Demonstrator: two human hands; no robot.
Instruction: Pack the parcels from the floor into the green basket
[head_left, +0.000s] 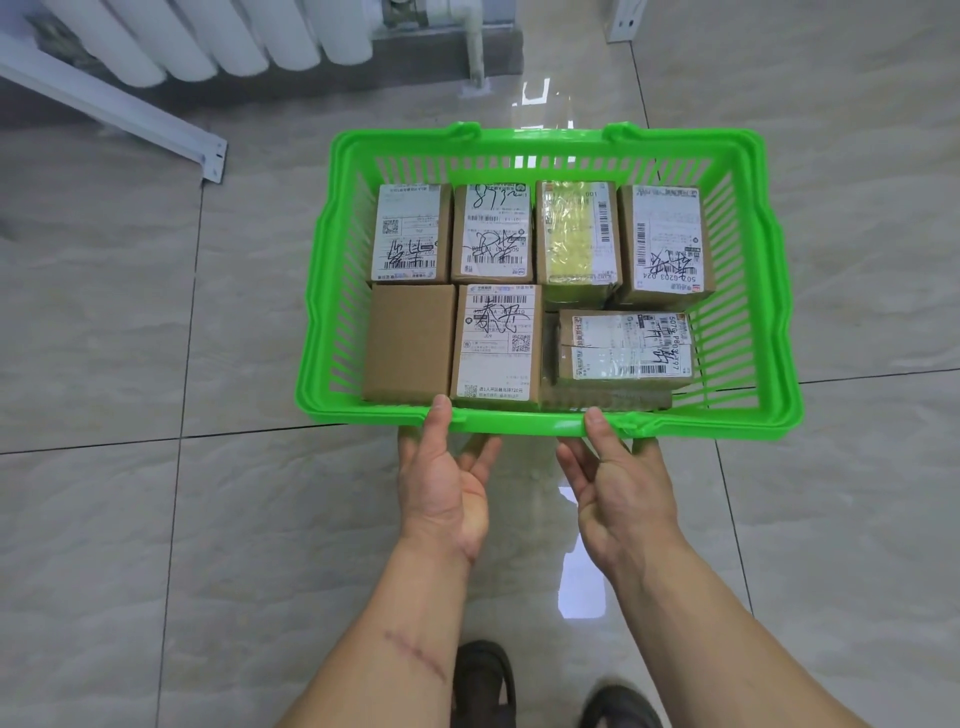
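The green basket stands on the tiled floor with several cardboard parcels lying flat inside it. A plain brown parcel is at the near left, a labelled parcel beside it, and a taped parcel lies crosswise at the near right. A yellow-taped parcel sits in the back row. My left hand and my right hand are at the basket's near rim, thumbs on top of it and fingers spread below. No parcel lies on the visible floor.
A white radiator and a white pipe stand along the far wall. A white metal bar lies on the floor at the far left. My dark shoes are at the bottom edge.
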